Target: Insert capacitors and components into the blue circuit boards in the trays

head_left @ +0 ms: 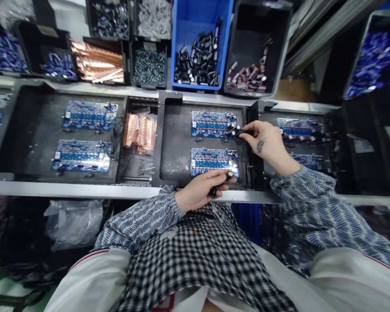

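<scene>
My right hand (268, 141) pinches a black cylindrical capacitor (238, 131) at the lower right corner of the upper blue circuit board (211, 118). Other black capacitors (232, 126) stand beside it on that board. My left hand (201, 189), palm partly up, holds a few loose black capacitors (212, 192) in its curled fingers, one showing at the fingertips. It hovers over the front edge of the lower circuit board (211, 161), covering part of it. Both boards lie in a black tray (175, 143).
Behind the trays stand a blue bin (173, 43) of black capacitors, a black bin (260, 26) of brownish capacitors and bins of screws (149, 65) and copper strips (97, 60). Further trays with boards (84, 156) sit left and right. A metal rail (133, 190) runs along the front.
</scene>
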Available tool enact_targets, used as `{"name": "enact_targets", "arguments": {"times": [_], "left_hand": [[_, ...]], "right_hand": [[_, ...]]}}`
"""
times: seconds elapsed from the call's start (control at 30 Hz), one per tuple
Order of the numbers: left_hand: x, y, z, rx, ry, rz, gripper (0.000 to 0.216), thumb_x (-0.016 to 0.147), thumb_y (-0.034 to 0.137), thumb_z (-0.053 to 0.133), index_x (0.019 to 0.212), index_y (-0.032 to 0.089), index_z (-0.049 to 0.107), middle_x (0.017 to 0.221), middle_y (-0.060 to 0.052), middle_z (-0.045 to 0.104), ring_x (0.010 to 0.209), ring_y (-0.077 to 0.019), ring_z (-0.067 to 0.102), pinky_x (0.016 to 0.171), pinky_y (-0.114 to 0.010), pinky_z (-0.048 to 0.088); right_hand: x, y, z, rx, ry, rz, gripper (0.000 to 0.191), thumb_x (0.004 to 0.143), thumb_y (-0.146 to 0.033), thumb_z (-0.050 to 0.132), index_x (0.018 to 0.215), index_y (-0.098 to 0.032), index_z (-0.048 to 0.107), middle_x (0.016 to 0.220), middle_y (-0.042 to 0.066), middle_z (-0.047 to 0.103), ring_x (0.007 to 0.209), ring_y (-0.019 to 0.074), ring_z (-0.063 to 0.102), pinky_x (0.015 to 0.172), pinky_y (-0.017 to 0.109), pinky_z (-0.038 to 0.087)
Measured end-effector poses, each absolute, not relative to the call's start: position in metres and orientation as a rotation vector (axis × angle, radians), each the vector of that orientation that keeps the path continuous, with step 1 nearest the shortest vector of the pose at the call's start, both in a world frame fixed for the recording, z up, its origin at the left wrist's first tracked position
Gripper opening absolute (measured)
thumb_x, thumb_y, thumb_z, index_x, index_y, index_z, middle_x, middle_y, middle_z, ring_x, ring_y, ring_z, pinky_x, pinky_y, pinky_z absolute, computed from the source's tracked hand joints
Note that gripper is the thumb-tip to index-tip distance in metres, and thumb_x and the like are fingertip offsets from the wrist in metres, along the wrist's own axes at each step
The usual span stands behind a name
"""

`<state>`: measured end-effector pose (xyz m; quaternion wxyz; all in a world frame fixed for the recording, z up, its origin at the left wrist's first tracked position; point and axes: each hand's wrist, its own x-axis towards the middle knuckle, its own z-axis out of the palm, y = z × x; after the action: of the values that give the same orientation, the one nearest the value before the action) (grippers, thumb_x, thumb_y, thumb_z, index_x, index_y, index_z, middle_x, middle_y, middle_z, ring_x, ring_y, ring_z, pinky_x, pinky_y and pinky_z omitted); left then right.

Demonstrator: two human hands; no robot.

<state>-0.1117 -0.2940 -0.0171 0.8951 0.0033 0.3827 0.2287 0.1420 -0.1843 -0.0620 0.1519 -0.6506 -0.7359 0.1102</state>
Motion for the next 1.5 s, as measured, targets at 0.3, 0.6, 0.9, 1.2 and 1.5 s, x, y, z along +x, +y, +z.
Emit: {"name": "enact_targets", "arguments": {"times": [0.3, 0.6, 0.9, 1.2, 1.5], "left_hand": [[-0.112, -0.295, -0.017, -0.006, 0.789, 0.481, 0.016, 0.106, 0.007, 0.056, 0.102, 0.012, 0.07, 0.101, -0.009, 0.074, 0.065, -0.0048, 0.06, 0.051, -0.012, 0.041], [-0.112, -0.297, -0.024, 0.077, 0.81, 0.515, 0.011, 0.103, 0.009, 0.061, 0.104, 0.013, 0.071, 0.106, -0.008, 0.075, 0.07, -0.0057, 0.062, 0.053, -0.013, 0.041], [-0.117, -0.303, -0.027, 0.103, 0.809, 0.543, 0.01, 0.101, 0.008, 0.062, 0.101, 0.013, 0.07, 0.109, -0.008, 0.072, 0.073, -0.0058, 0.061, 0.056, -0.014, 0.041], [-0.119, -0.305, -0.029, 0.148, 0.822, 0.597, 0.009, 0.1, 0.005, 0.061, 0.1, 0.012, 0.067, 0.101, -0.005, 0.071, 0.072, -0.005, 0.06, 0.058, -0.015, 0.039], [-0.11, -0.312, -0.029, 0.076, 0.772, 0.547, 0.035, 0.085, -0.01, 0.048, 0.102, 0.007, 0.074, 0.108, -0.014, 0.074, 0.095, -0.0139, 0.067, 0.072, -0.022, 0.042]], "right_hand": [[0.139, -0.188, -0.058, -1.909, -2.148, 0.256, 0.019, 0.083, -0.033, 0.071, 0.097, -0.023, 0.079, 0.082, 0.008, 0.071, 0.076, 0.0285, 0.063, 0.076, 0.043, 0.052], [0.124, -0.199, -0.048, -1.791, -2.379, 0.107, 0.026, 0.095, -0.036, 0.056, 0.097, -0.023, 0.079, 0.092, 0.014, 0.075, 0.091, 0.0373, 0.063, 0.085, 0.055, 0.05], [0.125, -0.186, -0.046, -1.867, -2.412, 0.211, 0.024, 0.088, -0.029, 0.062, 0.101, -0.017, 0.079, 0.085, 0.016, 0.068, 0.094, 0.04, 0.064, 0.086, 0.054, 0.051], [0.102, -0.22, -0.014, -1.727, -2.449, 0.28, 0.035, 0.098, -0.036, 0.056, 0.122, -0.021, 0.076, 0.127, 0.015, 0.071, 0.114, 0.0383, 0.064, 0.099, 0.057, 0.051], [0.117, -0.291, -0.019, -1.603, -2.348, 0.63, 0.028, 0.096, -0.044, 0.057, 0.105, -0.029, 0.079, 0.093, 0.007, 0.079, 0.084, 0.0282, 0.071, 0.079, 0.044, 0.058]]}}
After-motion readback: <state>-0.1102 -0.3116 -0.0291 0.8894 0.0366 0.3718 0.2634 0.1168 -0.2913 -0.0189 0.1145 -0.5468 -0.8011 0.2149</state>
